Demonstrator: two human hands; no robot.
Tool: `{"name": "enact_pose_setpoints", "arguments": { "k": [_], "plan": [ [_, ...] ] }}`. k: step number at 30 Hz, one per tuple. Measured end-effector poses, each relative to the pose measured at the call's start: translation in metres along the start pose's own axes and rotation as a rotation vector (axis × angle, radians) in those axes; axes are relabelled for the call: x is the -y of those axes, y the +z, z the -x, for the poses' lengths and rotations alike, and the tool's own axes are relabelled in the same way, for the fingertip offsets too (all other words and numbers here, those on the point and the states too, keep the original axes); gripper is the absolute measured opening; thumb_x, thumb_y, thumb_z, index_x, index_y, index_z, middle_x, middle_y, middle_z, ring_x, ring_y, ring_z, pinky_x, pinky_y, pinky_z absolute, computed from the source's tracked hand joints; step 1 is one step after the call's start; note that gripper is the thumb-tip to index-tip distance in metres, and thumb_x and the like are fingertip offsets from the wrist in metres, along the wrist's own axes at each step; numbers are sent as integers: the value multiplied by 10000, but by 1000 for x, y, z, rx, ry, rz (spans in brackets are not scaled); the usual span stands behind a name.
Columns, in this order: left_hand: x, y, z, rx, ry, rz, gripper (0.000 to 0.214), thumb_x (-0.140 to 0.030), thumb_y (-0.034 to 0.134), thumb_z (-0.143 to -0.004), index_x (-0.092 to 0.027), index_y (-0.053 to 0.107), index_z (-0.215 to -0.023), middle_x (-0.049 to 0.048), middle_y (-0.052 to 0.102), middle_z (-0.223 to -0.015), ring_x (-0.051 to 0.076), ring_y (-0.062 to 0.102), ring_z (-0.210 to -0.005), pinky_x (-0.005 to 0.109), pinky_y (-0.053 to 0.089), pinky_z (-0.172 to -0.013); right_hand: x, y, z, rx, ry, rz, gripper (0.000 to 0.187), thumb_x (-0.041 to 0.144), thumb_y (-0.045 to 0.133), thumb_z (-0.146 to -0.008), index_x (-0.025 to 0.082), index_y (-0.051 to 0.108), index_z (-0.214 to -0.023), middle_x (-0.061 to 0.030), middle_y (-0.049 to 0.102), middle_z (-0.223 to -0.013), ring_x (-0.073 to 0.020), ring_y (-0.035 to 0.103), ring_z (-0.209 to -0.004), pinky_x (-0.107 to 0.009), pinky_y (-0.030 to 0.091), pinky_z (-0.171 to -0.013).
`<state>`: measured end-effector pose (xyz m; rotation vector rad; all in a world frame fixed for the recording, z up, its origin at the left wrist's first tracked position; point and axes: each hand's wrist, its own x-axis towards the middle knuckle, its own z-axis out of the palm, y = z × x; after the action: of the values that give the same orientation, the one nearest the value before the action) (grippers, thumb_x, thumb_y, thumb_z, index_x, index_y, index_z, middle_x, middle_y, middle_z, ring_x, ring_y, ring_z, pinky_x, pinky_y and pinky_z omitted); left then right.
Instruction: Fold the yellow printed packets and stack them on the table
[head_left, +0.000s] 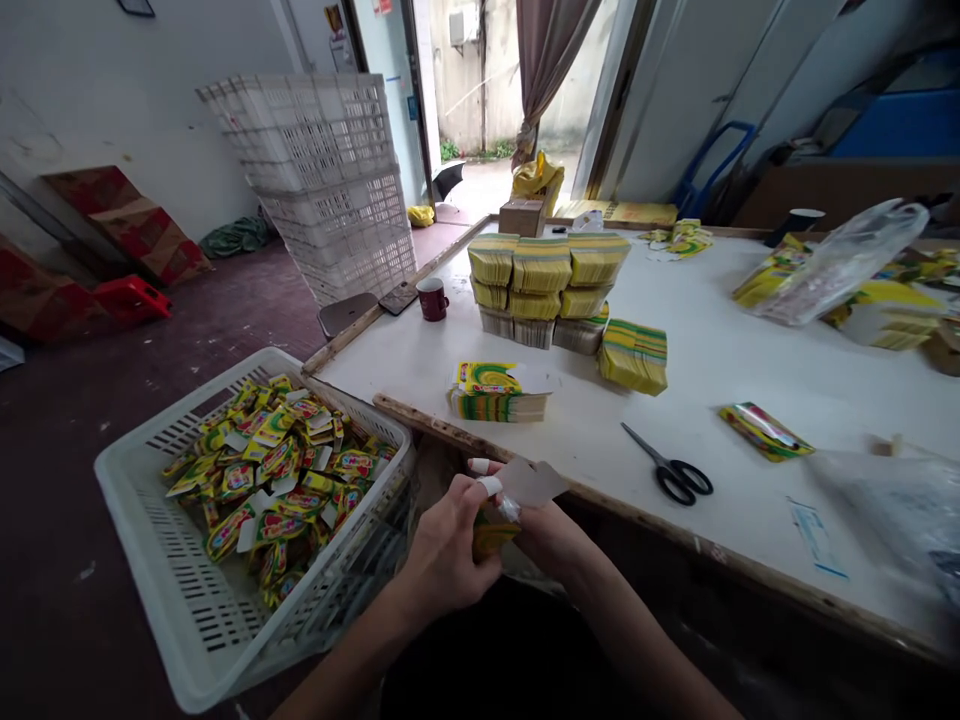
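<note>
Left hand (pixel 448 550) and right hand (pixel 546 530) hold 1 carton (pixel 492 540), apparently mid-fold; closing its grey flap (pixel 534 484) calls for steady pinching.

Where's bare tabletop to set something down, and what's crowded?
White tabletop shows bare between the small yellow-green stack of flat cards and the black-handled scissors, and between the yellow bundled stacks and the translucent plastic bag. Crowded: the right side around that bag, and the white plastic basket, heaped with yellow cartons.
</note>
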<state>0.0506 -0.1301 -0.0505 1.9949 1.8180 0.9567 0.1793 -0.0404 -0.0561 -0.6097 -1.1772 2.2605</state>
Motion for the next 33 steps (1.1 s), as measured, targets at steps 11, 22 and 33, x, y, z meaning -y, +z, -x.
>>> {"name": "enact_pose_setpoints", "arguments": {
  "k": [11,22,33],
  "plan": [
    [16,6,-3,-34,-131,16,793,-171,583,-694,-181,170,-1371,158,510,-1242,297,566,-1134,440,481,-927,0,2,9,45,-487,849,438,153,484,-913,228,549,-1340,-101,587,-1336,-238,549,-1239,-381,439,-1061],
    [28,-23,-12,-104,-191,-12,515,-218,654,-751,-208,463,-1230,94,605,-1142,257,600,-1073,399,501,-917,-2,-25,-11,58,-557,1127,514,170,479,-934,247,435,-1440,-142,309,-1555,-281,361,-1408,-421,420,-1069],
    [38,-36,-21,-404,-702,835,617,-354,782,-670,-184,487,-1185,73,632,-1100,216,665,-925,344,555,-799,7,-27,-29,-30,-723,943,277,303,707,-834,259,667,-1105,-130,512,-1304,-248,628,-1118,-346,541,-902]
  ]
}}
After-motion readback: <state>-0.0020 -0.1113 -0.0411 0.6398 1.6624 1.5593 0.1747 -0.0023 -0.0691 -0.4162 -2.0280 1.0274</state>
